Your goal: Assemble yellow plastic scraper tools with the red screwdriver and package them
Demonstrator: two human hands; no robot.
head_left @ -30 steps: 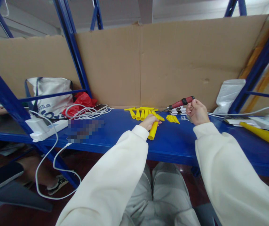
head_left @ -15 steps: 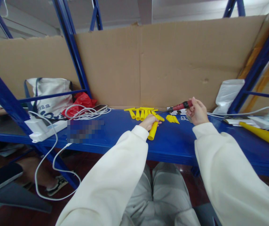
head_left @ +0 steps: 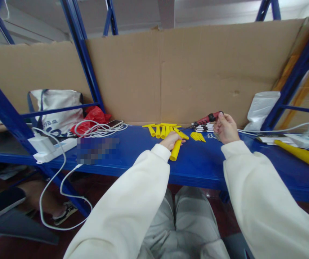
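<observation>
My left hand is closed around a yellow T-shaped piece, a round handle with a flat crosspiece, tilted at the blue shelf. My right hand pinches the rear end of a red and black screwdriver. Its thin shaft slants down to the left and the tip is at the crosspiece; contact is too small to make out. Behind my left hand lie several similar yellow T-shaped pieces. Right of it sits a fanned stack of small flat yellow pieces.
White and black strips lie under the screwdriver. A large yellow piece is at the right. White cables, a power strip and a cloth bag are at the left. Cardboard stands behind. Another person's arm shows far left.
My right fingers have shifted a little on the screwdriver's end, and more of its handle shows. My left hand and the yellow T-shaped piece stay in place.
</observation>
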